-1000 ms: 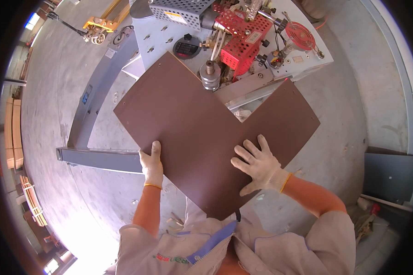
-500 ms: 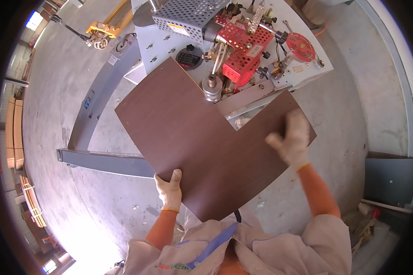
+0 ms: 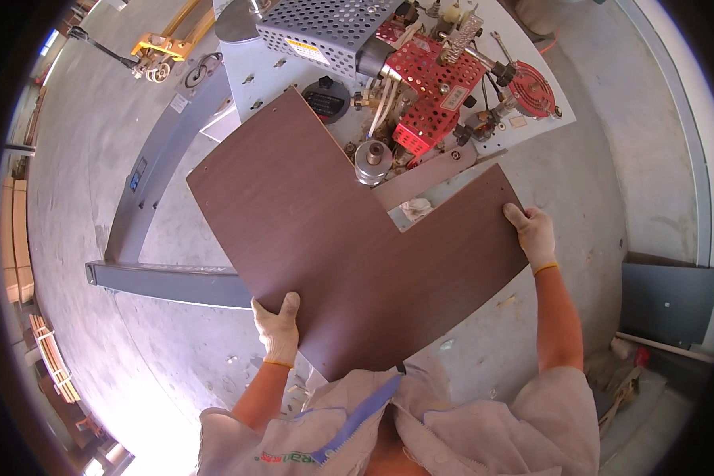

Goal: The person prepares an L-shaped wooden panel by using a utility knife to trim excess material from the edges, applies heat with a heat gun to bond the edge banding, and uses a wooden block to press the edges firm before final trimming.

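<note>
Both my grips pinch the notched brown panel [image 3: 333, 254]: left hand [image 3: 278, 332] at its near-left edge, right hand [image 3: 535, 238] farther forward, metal roller [image 3: 373, 164] ahead between them.

The right hand [image 3: 534, 236], spread flat on the board [image 3: 349, 274] a second ago, then blurred above it, now grips its right edge, thumb on top. The left hand [image 3: 278, 332] has slid nearer the body along the left edge; the board's notch corner sits closer to the roller [image 3: 373, 163]

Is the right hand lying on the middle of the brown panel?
No, the right hand holds the brown panel at its right edge.
</note>
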The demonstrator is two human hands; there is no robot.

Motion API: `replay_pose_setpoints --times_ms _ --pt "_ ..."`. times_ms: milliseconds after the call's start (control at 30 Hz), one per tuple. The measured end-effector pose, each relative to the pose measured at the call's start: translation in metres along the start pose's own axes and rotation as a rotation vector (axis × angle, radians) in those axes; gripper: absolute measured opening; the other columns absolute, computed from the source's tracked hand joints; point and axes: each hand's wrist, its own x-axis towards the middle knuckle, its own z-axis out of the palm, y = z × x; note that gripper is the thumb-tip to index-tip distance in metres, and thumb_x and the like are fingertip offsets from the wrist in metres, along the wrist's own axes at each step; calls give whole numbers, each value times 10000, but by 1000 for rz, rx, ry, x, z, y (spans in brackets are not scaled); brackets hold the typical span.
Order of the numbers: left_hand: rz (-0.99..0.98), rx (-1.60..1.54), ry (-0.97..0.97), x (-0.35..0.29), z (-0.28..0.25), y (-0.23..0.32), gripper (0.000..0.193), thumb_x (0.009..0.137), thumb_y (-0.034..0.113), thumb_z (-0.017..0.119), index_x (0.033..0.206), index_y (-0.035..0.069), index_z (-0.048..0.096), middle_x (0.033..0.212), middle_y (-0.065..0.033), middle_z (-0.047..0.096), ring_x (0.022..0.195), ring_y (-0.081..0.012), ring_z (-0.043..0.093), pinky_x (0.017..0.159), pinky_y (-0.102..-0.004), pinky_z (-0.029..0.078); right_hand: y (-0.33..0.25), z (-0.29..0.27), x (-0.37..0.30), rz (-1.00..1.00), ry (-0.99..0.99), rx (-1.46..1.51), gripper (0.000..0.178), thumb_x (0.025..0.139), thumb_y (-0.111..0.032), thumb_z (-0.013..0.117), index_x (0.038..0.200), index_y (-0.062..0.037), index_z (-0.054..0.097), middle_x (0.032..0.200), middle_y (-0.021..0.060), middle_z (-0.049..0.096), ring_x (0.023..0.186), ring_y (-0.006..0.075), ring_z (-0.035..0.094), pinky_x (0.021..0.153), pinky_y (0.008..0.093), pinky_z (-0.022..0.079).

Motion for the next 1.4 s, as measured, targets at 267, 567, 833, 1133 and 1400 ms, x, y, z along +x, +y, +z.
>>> replay_pose_setpoints --times_ms 267,567,833,1133,1400 --pt "5 -35 9 8 4 5 1027 881 559 1019 1607 -19 579 1456 -193 739 1332 -341 711 1194 -483 549 -14 1 6 -21 17 -9 750 947 -690 876 924 57 808 752 120 731 712 228 717 737 419 578" --pt "33 -28 13 19 5 7 1182 839 697 1018 1635 -44 555 1470 -202 732 1359 -356 698 1218 -490 531 -30 0 10 26 -6 -37 754 955 -703 869 1022 48 859 777 126 763 740 233 752 773 415 599" --pt "12 -3 3 31 1 7 1290 819 785 995 1669 -64 522 1540 -237 700 1423 -382 667 1252 -502 507 -35 7 17 29 -5 -9 735 985 -694 853 1108 30 881 831 115 790 779 234 761 811 398 606" --pt "-70 78 23 48 -2 11 1155 918 669 977 1702 -41 512 1592 -209 690 1439 -380 661 1272 -500 500 7 52 -81 -10 650 -78 968 1003 -440 931 1732 37 508 1744 265 581 1592 374 586 1304 456 473" --pt "23 -121 -55 58 -3 22 1053 969 567 970 1699 -39 514 1572 -208 692 1421 -353 669 1251 -473 518 -65 204 -289 237 -143 1044 606 1113 -118 778 1643 58 546 1559 139 673 1431 265 643 1249 431 518"
